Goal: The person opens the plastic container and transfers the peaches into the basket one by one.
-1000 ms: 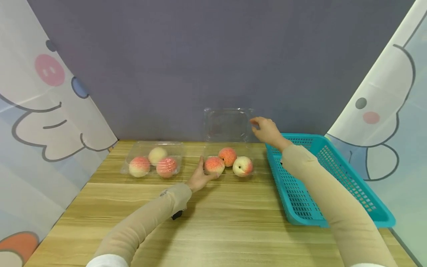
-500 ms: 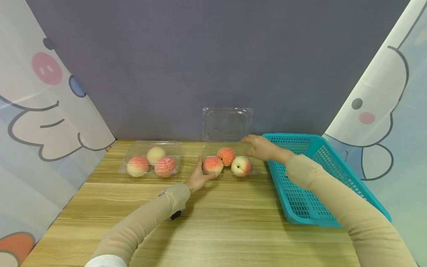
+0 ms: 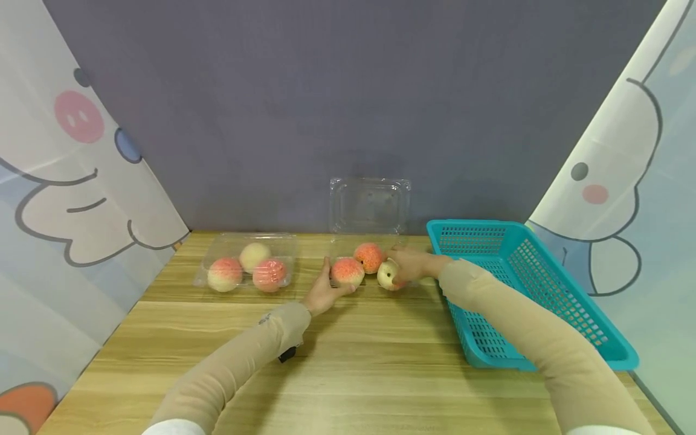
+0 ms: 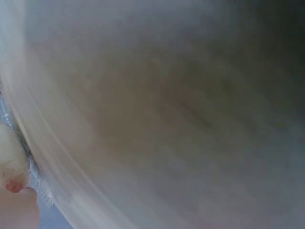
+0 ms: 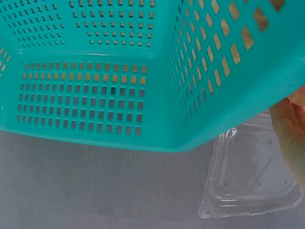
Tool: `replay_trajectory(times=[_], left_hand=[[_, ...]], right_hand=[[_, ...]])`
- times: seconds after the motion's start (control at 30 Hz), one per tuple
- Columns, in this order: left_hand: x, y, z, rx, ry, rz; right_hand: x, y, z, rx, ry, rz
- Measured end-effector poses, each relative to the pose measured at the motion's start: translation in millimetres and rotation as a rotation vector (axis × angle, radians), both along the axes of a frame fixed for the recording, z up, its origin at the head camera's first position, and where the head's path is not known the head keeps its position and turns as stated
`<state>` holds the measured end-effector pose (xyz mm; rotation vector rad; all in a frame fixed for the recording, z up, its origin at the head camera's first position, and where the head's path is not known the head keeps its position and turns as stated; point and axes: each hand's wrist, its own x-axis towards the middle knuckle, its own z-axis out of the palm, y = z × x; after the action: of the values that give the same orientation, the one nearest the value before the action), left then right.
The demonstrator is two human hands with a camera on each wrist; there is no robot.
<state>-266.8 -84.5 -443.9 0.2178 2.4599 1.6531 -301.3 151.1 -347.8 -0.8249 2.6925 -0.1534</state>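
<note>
An uncovered clear plastic container (image 3: 333, 244) holds several peaches at the table's back middle, its lid (image 3: 370, 205) standing up behind. My left hand (image 3: 322, 295) rests against the container's front left corner, thumb along the front and a finger up the left side, beside a red-yellow peach (image 3: 348, 272). An orange-red peach (image 3: 368, 257) lies behind it. My right hand (image 3: 409, 264) curls over the pale peach (image 3: 387, 274) at the right, partly hiding it. In the right wrist view, the right hand (image 5: 291, 138) shows only at the edge. The left wrist view is mostly blurred.
A second clear container (image 3: 247, 240), covered, with several peaches inside, stands to the left. The turquoise basket (image 3: 467, 347) is at the right, under my right forearm. A grey wall (image 3: 261, 121) rises behind the wooden table (image 3: 353, 374).
My right hand has come down from beside the raised lid onto the pale peach at the container's right. My left hand has stayed at the front left corner.
</note>
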Motion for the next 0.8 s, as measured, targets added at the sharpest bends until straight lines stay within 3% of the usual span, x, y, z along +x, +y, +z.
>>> replay_trajectory(times=[0.47, 0.8], left_hand=[[0.8, 0.7, -0.7, 0.004, -0.011, -0.006], [-0.2, 0.3, -2.5, 0.003, -0.02, 0.002]], right_hand=[[-10.3, -8, -10.4, -0.003, -0.143, -0.001], [-14.2, -16, -15.7, 0.046, -0.104, 0.008]])
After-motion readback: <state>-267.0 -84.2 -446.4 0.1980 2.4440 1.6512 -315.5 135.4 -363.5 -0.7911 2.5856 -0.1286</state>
